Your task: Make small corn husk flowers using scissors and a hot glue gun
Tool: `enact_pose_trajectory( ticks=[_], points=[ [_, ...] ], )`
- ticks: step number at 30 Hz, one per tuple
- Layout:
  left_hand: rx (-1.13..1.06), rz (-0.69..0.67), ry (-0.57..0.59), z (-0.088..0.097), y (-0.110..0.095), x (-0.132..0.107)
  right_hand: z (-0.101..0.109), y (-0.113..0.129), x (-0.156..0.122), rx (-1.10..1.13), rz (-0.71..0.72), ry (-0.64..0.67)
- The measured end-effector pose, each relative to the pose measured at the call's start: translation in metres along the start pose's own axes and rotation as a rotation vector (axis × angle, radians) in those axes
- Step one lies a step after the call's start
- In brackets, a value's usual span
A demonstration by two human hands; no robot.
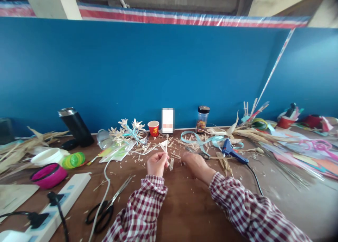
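Observation:
Pinched in the fingers of my left hand (156,163) is a pale strip of dried husk (164,146), pointing up and away; another bit of it shows below the fingertips. My right hand (194,163) is low over the table to the right, its fingers smeared and partly hidden behind the hand, so what they hold cannot be made out. Pale husk scraps (173,146) lie scattered just beyond both hands. A small dark-handled tool (204,155) lies beside my right hand, and a blue glue gun (233,152) rests farther right.
Black-handled scissors (101,213) and a white power strip (66,199) are at left. Husk flowers (129,131), a red paper cup (153,128) and a lidded jar (202,120) stand at the back. Light-blue ribbon (194,139) curls near the jar. A blue partition (158,69) rises behind.

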State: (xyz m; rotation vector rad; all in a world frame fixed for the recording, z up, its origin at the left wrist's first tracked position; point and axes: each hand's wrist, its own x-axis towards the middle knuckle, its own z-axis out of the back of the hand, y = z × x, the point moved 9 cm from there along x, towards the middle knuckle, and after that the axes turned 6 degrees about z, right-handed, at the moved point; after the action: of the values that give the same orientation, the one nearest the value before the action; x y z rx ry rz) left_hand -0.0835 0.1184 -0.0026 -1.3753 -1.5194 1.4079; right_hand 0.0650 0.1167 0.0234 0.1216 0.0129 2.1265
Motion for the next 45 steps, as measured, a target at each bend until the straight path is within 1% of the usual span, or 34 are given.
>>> enact_pose_trajectory(
  ticks=[4, 12, 15, 17, 20, 23, 27, 33, 36, 38, 42, 45],
  points=[
    [-0.002, 0.003, -0.028, -0.002, 0.003, -0.003, -0.003, -0.004, -0.001, -0.028, -0.009, 0.004],
    [0.048, -0.029, 0.028, -0.013, 0.010, -0.008, -0.005, -0.009, -0.004, -0.013, 0.005, -0.032],
    [0.047, -0.047, 0.057, -0.016, 0.012, -0.008, -0.003, -0.008, -0.006, -0.023, 0.012, -0.071],
    [0.044, -0.048, 0.065, -0.017, 0.014, -0.008, 0.001, -0.006, -0.009, -0.016, 0.020, -0.119],
    [0.063, -0.022, 0.064, -0.017, 0.018, -0.008, 0.012, -0.005, -0.015, 0.035, 0.018, -0.220],
    [0.109, -0.010, 0.076, -0.019, 0.019, -0.010, 0.017, -0.009, -0.019, 0.107, 0.009, -0.260],
    [0.144, -0.035, 0.053, -0.019, 0.017, -0.014, 0.018, -0.013, -0.020, 0.158, 0.039, -0.263],
    [0.178, -0.021, 0.065, -0.023, 0.019, -0.017, 0.001, -0.015, -0.016, 0.060, 0.020, -0.170],
    [0.174, -0.022, 0.066, -0.024, 0.020, -0.017, -0.005, -0.013, -0.014, 0.029, 0.030, -0.154],
    [0.165, -0.020, 0.063, -0.024, 0.022, -0.017, -0.005, -0.012, -0.014, 0.011, 0.030, -0.167],
    [0.175, -0.017, 0.052, -0.024, 0.024, -0.018, 0.001, -0.009, -0.016, -0.040, 0.026, -0.209],
    [0.193, -0.016, 0.044, -0.024, 0.024, -0.018, 0.006, -0.007, -0.019, -0.048, 0.027, -0.210]
  ],
)
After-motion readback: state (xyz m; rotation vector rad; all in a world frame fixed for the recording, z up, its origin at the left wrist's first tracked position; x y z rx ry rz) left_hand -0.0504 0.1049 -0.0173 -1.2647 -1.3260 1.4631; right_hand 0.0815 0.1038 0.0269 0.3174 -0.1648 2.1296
